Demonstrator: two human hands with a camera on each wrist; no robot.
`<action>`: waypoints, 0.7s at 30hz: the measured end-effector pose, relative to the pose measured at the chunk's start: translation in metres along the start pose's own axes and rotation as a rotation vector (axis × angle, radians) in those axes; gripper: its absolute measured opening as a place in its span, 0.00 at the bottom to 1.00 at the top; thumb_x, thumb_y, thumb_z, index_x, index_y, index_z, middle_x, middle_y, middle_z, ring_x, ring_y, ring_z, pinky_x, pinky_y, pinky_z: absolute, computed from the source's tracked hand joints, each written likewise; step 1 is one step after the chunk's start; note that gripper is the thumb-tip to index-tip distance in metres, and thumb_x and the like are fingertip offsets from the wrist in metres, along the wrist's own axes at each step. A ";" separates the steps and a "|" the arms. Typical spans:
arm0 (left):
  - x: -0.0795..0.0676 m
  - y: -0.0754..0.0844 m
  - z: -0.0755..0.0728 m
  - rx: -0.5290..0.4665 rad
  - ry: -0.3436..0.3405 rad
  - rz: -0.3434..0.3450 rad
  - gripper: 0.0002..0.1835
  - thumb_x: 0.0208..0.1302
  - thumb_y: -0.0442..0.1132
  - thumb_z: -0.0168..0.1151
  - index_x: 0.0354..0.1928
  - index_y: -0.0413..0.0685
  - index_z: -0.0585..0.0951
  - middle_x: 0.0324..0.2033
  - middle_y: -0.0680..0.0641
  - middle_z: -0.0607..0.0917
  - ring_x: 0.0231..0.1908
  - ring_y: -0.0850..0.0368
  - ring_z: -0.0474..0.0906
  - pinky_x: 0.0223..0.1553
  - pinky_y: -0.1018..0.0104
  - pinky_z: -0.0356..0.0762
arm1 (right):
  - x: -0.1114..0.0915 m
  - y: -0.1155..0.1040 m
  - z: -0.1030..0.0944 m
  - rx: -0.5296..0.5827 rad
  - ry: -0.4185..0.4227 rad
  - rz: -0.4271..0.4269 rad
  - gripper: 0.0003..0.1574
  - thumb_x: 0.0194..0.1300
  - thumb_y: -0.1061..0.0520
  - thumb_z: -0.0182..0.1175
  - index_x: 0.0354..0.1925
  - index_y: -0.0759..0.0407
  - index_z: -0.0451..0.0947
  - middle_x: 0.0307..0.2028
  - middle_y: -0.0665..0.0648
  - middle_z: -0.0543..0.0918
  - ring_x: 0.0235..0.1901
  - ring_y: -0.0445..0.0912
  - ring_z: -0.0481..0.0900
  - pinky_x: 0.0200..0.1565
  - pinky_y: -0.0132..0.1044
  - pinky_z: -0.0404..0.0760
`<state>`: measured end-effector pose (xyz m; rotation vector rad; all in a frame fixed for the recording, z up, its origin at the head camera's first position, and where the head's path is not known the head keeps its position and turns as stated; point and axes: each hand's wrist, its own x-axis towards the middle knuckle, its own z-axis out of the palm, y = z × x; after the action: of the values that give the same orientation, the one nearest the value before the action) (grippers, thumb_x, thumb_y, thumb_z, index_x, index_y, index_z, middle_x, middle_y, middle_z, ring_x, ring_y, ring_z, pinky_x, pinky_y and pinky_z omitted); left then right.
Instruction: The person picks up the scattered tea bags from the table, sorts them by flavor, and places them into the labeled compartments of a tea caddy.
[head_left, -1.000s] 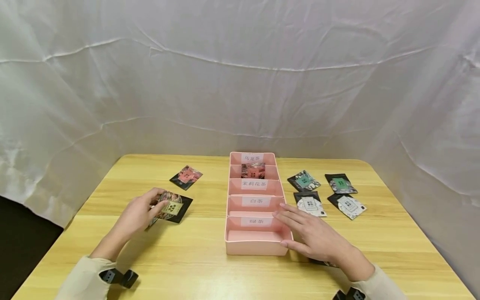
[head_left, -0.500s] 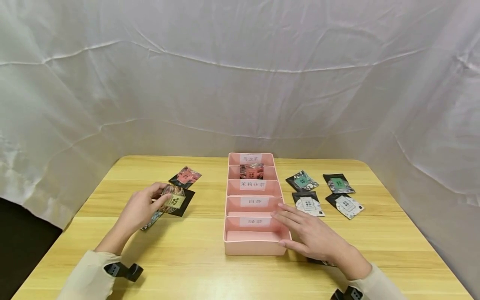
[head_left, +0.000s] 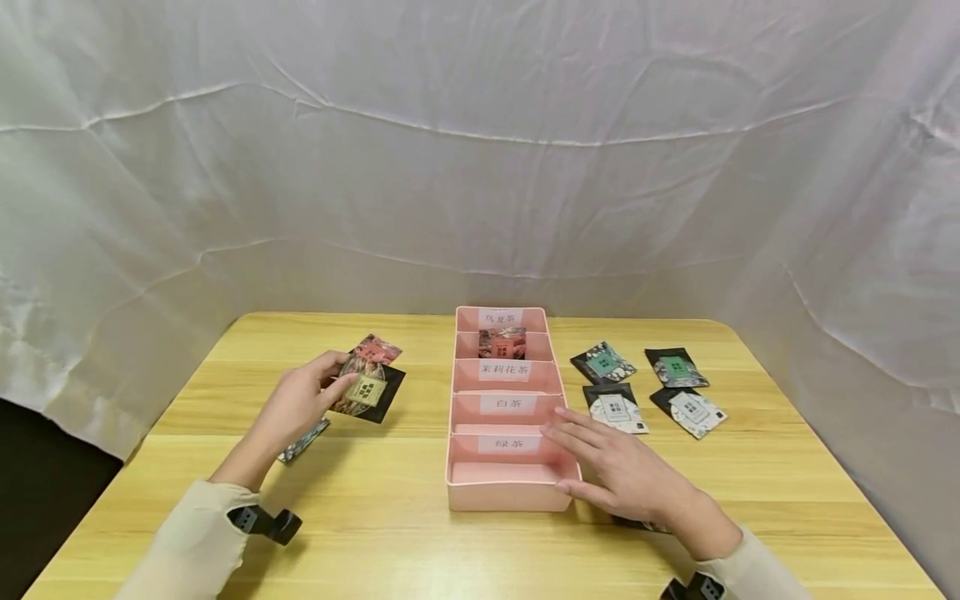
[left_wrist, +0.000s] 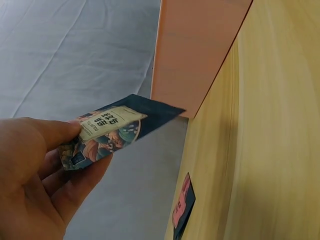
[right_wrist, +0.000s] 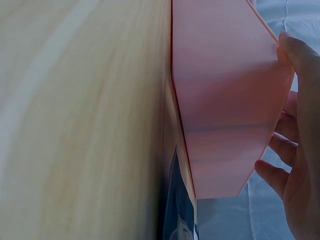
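My left hand (head_left: pixel 300 404) pinches a tea sachet (head_left: pixel 369 390) with a black edge, a patterned front and a pale yellow label, thumb on top and fingers underneath. In the left wrist view the sachet (left_wrist: pixel 112 127) is raised above the table and tilted. My right hand (head_left: pixel 626 467), fingers extended, rests on the right rim of a long pink divided box (head_left: pixel 513 498). The right wrist view shows the fingertips (right_wrist: pixel 270 172) along the rim of the box wall (right_wrist: pixel 225 90). White paper labels mark the box's dividers.
A red-labelled sachet (head_left: pixel 378 350) lies partly behind the held one; a bluish sachet (head_left: pixel 303 440) lies near the left wrist. Another red sachet (head_left: pixel 502 342) stands in a rear compartment. Right of the box lie green-labelled (head_left: pixel 675 367) and white-labelled sachets (head_left: pixel 690 410), with one partly under the right hand.
My left hand has lifted the yellow-labelled sachet and moved it right and slightly away, uncovering the bluish sachet on the table. The right hand stays on the box rim.
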<state>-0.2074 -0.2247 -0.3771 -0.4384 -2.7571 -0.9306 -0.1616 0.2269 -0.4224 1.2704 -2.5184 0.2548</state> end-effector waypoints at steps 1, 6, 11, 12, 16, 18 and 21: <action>0.001 0.000 0.001 -0.001 -0.001 0.003 0.23 0.73 0.48 0.55 0.60 0.39 0.74 0.43 0.40 0.85 0.43 0.41 0.82 0.45 0.45 0.81 | 0.000 0.000 0.000 -0.002 0.001 0.000 0.41 0.69 0.34 0.54 0.72 0.51 0.64 0.70 0.58 0.66 0.70 0.51 0.61 0.63 0.51 0.71; 0.008 0.003 0.004 -0.028 -0.035 0.007 0.18 0.75 0.49 0.51 0.57 0.46 0.73 0.27 0.49 0.79 0.27 0.54 0.78 0.29 0.57 0.78 | 0.000 0.000 0.000 -0.007 0.006 -0.003 0.41 0.69 0.34 0.54 0.72 0.52 0.64 0.70 0.58 0.66 0.69 0.52 0.62 0.63 0.51 0.70; 0.015 0.007 0.006 -0.129 -0.102 -0.032 0.14 0.76 0.48 0.49 0.56 0.49 0.70 0.23 0.47 0.73 0.25 0.54 0.81 0.29 0.60 0.85 | 0.000 0.000 0.001 -0.010 0.011 -0.010 0.41 0.69 0.34 0.54 0.71 0.52 0.64 0.70 0.58 0.67 0.69 0.51 0.62 0.63 0.51 0.70; 0.016 0.008 0.006 -0.144 -0.109 -0.035 0.14 0.76 0.47 0.49 0.56 0.49 0.69 0.24 0.46 0.73 0.26 0.53 0.81 0.30 0.60 0.85 | 0.000 0.000 0.001 -0.010 0.012 -0.011 0.41 0.69 0.34 0.54 0.71 0.52 0.64 0.69 0.58 0.67 0.69 0.51 0.62 0.63 0.51 0.71; 0.022 0.011 0.007 -0.112 -0.091 -0.002 0.18 0.75 0.46 0.51 0.60 0.45 0.70 0.29 0.46 0.81 0.27 0.53 0.83 0.32 0.61 0.85 | -0.001 0.000 0.001 -0.012 0.016 -0.011 0.41 0.69 0.34 0.54 0.71 0.52 0.65 0.70 0.59 0.67 0.69 0.51 0.62 0.63 0.51 0.71; 0.026 0.013 0.007 -0.082 -0.088 0.017 0.19 0.75 0.44 0.53 0.62 0.43 0.70 0.32 0.46 0.84 0.28 0.53 0.84 0.32 0.59 0.84 | -0.001 0.000 0.001 -0.012 0.015 -0.009 0.41 0.69 0.34 0.54 0.71 0.52 0.65 0.70 0.59 0.66 0.69 0.51 0.62 0.63 0.51 0.70; 0.031 0.017 0.006 -0.048 -0.086 0.044 0.18 0.74 0.41 0.54 0.61 0.42 0.71 0.36 0.45 0.85 0.30 0.54 0.84 0.33 0.59 0.84 | -0.001 0.000 0.001 -0.013 0.012 -0.004 0.41 0.69 0.34 0.54 0.71 0.52 0.64 0.70 0.59 0.65 0.70 0.51 0.61 0.63 0.51 0.70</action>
<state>-0.2314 -0.2012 -0.3639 -0.5570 -2.7937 -0.9917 -0.1610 0.2269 -0.4238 1.2647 -2.5035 0.2446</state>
